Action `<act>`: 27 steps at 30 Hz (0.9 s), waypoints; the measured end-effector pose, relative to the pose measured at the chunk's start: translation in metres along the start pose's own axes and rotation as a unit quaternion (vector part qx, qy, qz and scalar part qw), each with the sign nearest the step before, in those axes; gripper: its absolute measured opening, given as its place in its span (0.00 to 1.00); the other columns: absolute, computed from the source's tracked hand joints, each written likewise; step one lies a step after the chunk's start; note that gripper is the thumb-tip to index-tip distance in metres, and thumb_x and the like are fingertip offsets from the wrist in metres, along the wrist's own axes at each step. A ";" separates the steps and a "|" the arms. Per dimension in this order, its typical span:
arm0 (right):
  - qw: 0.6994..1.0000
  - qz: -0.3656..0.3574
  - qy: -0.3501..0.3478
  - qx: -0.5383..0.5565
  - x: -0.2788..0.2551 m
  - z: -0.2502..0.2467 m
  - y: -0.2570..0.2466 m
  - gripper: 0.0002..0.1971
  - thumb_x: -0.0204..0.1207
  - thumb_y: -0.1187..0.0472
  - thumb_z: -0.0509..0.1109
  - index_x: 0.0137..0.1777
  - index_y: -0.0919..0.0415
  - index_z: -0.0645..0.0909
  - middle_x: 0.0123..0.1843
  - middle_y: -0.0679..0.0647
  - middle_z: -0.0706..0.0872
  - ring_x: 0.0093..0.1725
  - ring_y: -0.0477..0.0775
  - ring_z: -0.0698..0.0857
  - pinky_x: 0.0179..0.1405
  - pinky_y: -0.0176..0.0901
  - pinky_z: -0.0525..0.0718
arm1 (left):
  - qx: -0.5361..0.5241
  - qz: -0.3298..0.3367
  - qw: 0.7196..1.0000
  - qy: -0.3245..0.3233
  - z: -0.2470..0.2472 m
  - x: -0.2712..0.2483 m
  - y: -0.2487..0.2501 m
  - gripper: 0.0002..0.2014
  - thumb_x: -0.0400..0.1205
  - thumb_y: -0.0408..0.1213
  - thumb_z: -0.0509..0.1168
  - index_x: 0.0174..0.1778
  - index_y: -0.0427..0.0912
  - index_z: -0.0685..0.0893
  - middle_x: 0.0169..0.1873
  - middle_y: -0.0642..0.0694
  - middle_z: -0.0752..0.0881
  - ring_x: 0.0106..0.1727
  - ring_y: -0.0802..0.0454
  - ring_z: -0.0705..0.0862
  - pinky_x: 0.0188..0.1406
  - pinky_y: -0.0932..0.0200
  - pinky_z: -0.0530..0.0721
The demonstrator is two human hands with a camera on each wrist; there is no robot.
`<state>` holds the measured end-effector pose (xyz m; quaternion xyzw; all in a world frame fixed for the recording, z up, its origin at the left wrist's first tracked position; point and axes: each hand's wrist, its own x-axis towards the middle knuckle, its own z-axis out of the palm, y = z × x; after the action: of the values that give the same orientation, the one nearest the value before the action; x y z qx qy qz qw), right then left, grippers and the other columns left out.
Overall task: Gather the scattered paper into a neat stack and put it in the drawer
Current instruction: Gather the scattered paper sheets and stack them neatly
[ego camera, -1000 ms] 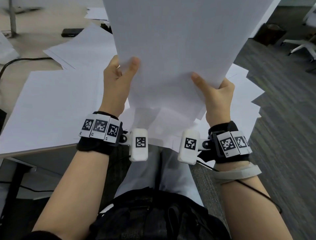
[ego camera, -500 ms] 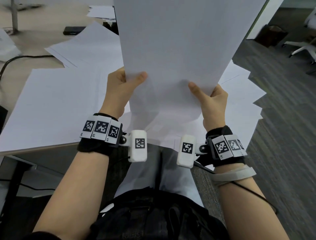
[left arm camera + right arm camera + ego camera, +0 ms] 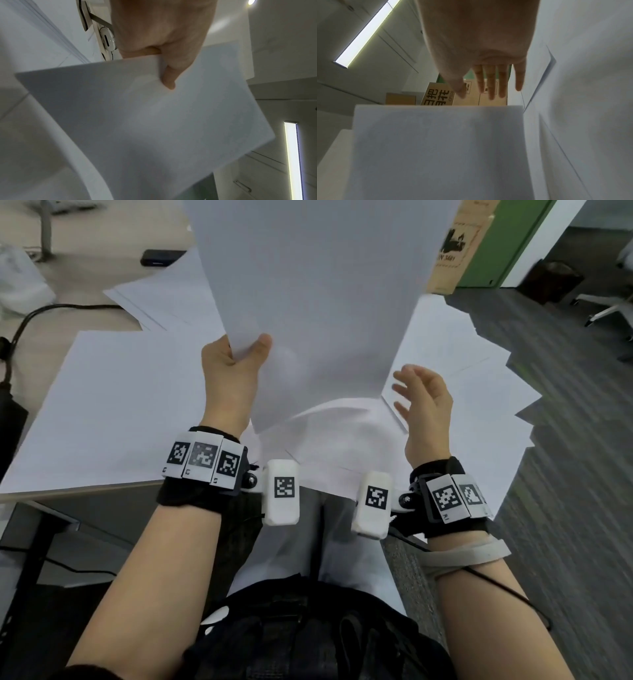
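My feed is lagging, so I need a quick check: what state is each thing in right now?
Held paper: raised upright over the desk, gripped at its lower left edge only.
Left hand: pinches the held paper, thumb in front.
Right hand: open, fingers spread, off the paper.
Loose sheets: lying flat, scattered and overlapping on the desk.

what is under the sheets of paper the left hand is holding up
Under the held sheets, gripped by the left hand, more loose paper lies fanned over the table. The raised sheets cover whatever lies farther back on the table.
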<state>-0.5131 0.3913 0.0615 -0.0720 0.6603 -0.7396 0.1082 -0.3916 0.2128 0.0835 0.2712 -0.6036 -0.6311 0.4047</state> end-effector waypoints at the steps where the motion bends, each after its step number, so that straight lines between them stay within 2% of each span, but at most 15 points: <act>1: 0.999 0.029 0.001 -0.021 0.000 0.001 0.003 0.07 0.80 0.57 0.68 0.55 0.55 0.79 0.58 0.52 0.84 0.53 0.48 0.83 0.51 0.43 0.81 | -0.009 0.004 1.000 0.020 -0.004 0.001 0.000 0.09 0.80 0.29 0.68 0.37 0.45 0.85 0.29 0.60 0.89 0.36 0.60 0.87 0.43 0.62 0.86; 3: 0.993 0.095 -0.015 -0.065 -0.002 0.005 0.010 0.15 0.80 0.58 0.67 0.65 0.60 0.76 0.62 0.54 0.80 0.57 0.51 0.81 0.49 0.44 0.83 | -0.015 0.010 0.999 0.050 -0.012 0.003 -0.001 0.09 0.80 0.29 0.68 0.36 0.47 0.85 0.30 0.60 0.88 0.38 0.57 0.86 0.48 0.59 0.85; 5: 0.987 0.133 -0.036 -0.081 -0.009 0.012 0.015 0.19 0.81 0.60 0.67 0.70 0.63 0.72 0.63 0.54 0.76 0.59 0.51 0.78 0.52 0.46 0.85 | -0.011 0.012 0.998 0.068 -0.018 0.002 -0.002 0.09 0.80 0.29 0.68 0.37 0.47 0.85 0.32 0.60 0.88 0.39 0.58 0.85 0.49 0.59 0.85; 10: 0.986 0.151 -0.042 -0.052 -0.023 0.032 0.019 0.20 0.81 0.63 0.66 0.72 0.63 0.69 0.59 0.50 0.73 0.50 0.42 0.76 0.63 0.49 0.82 | -0.008 0.014 0.996 0.085 -0.032 -0.003 -0.003 0.09 0.81 0.31 0.68 0.37 0.48 0.85 0.33 0.58 0.88 0.40 0.57 0.85 0.49 0.59 0.85; 12: 0.986 0.160 -0.038 -0.026 -0.024 0.038 0.020 0.20 0.81 0.64 0.65 0.72 0.62 0.70 0.56 0.47 0.73 0.49 0.41 0.76 0.65 0.51 0.81 | -0.009 0.013 0.996 0.090 -0.038 -0.004 -0.003 0.09 0.80 0.31 0.68 0.37 0.48 0.86 0.35 0.56 0.89 0.42 0.55 0.86 0.53 0.54 0.86; 15: 0.987 0.162 -0.011 0.007 -0.025 0.046 0.021 0.20 0.79 0.66 0.66 0.71 0.62 0.72 0.68 0.54 0.74 0.58 0.48 0.75 0.66 0.55 0.81 | -0.011 0.015 0.995 0.098 -0.046 -0.003 -0.001 0.08 0.80 0.30 0.68 0.38 0.47 0.86 0.36 0.56 0.89 0.42 0.54 0.87 0.55 0.52 0.86; 19: 0.988 0.139 0.038 0.057 -0.023 0.055 0.026 0.23 0.76 0.70 0.68 0.71 0.64 0.70 0.73 0.58 0.69 0.54 0.46 0.76 0.64 0.51 0.83 | -0.012 0.013 0.994 0.109 -0.056 -0.004 0.002 0.07 0.81 0.31 0.68 0.39 0.46 0.85 0.37 0.54 0.88 0.41 0.56 0.87 0.51 0.57 0.86; 21: 0.986 0.132 0.042 0.090 -0.020 0.058 0.030 0.26 0.76 0.72 0.68 0.73 0.65 0.67 0.71 0.57 0.68 0.56 0.49 0.77 0.60 0.45 0.84 | -0.015 0.013 0.993 0.118 -0.061 -0.004 0.002 0.06 0.81 0.30 0.67 0.41 0.45 0.85 0.37 0.55 0.89 0.40 0.57 0.87 0.49 0.60 0.86; 22: 0.985 0.134 0.033 0.107 -0.019 0.060 0.031 0.25 0.76 0.73 0.68 0.71 0.65 0.66 0.68 0.58 0.70 0.55 0.51 0.79 0.55 0.42 0.86 | -0.017 0.013 0.992 0.122 -0.063 -0.004 0.002 0.06 0.81 0.30 0.67 0.41 0.45 0.85 0.36 0.56 0.89 0.40 0.58 0.87 0.48 0.61 0.86; 25: 0.982 0.157 -0.010 0.106 -0.013 0.065 0.035 0.18 0.76 0.75 0.67 0.61 0.63 0.67 0.50 0.60 0.76 0.40 0.52 0.81 0.35 0.35 0.86 | -0.023 0.012 0.991 0.132 -0.070 -0.002 0.003 0.08 0.81 0.29 0.67 0.40 0.46 0.85 0.32 0.61 0.89 0.38 0.61 0.87 0.44 0.64 0.84; 27: 0.979 0.183 -0.034 0.078 -0.013 0.069 0.037 0.11 0.77 0.74 0.67 0.57 0.67 0.71 0.45 0.60 0.79 0.39 0.54 0.83 0.31 0.36 0.86 | -0.026 0.012 0.990 0.136 -0.074 -0.003 0.003 0.08 0.81 0.29 0.67 0.40 0.46 0.85 0.33 0.61 0.89 0.38 0.61 0.87 0.44 0.64 0.84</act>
<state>-0.4811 0.3239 0.0333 0.0335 0.5985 -0.7536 0.2698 -0.3280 0.1748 0.0772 0.3367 -0.5294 -0.5988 0.4979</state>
